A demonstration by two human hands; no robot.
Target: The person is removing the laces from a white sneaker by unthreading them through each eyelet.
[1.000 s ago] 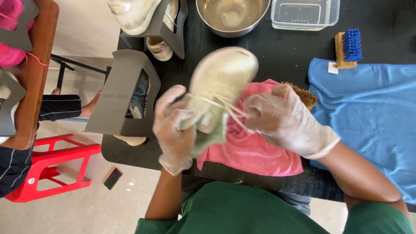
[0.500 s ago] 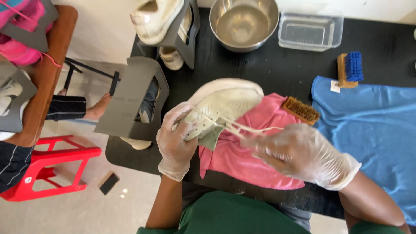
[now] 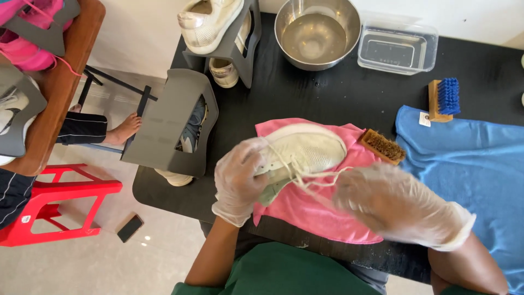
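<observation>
My left hand (image 3: 237,177) clamps white sneaker (image 3: 303,153) heel; toe points right, right hand (image 3: 393,205) pinching lace (image 3: 314,183), nearer toe.

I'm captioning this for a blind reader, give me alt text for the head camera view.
Seen from above, a gloved left hand holds a white sneaker over a pink cloth on a black table while the gloved right hand pulls its lace. Two brushes, a blue cloth, a steel bowl and a clear tub sit nearby.
</observation>
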